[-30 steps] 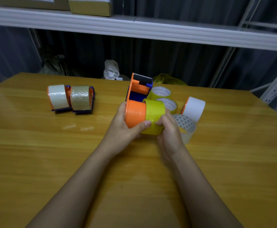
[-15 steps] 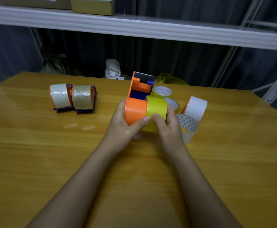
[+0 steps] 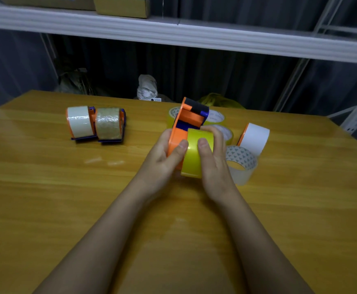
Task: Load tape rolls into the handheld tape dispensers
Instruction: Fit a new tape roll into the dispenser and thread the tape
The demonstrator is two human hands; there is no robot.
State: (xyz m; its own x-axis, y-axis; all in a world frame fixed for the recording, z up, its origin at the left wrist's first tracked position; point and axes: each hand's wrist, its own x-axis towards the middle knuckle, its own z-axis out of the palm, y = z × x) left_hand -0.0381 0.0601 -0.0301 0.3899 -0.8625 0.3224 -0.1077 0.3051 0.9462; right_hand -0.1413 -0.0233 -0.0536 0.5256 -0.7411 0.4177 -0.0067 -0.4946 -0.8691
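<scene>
The left hand (image 3: 162, 158) holds the orange dispenser (image 3: 184, 126) above the wooden surface (image 3: 46, 198), fingers curled round its side plate and the thumb laid across its near edge. The right hand (image 3: 213, 158) has its grip closed round the yellow tape roll (image 3: 194, 158), thumb on the roll's outer face and fingers wrapped over the top. The roll sits against the dispenser's orange side plate, below the black cutter end, which points away from the person. At far left on the surface stand two loaded dispensers, touching each other: one with white tape (image 3: 79, 122), one with brown tape (image 3: 108, 126). Right of the hands lie a clear roll (image 3: 242, 164), a white roll (image 3: 255, 139) and further yellow rolls (image 3: 217, 118), partly hidden.
</scene>
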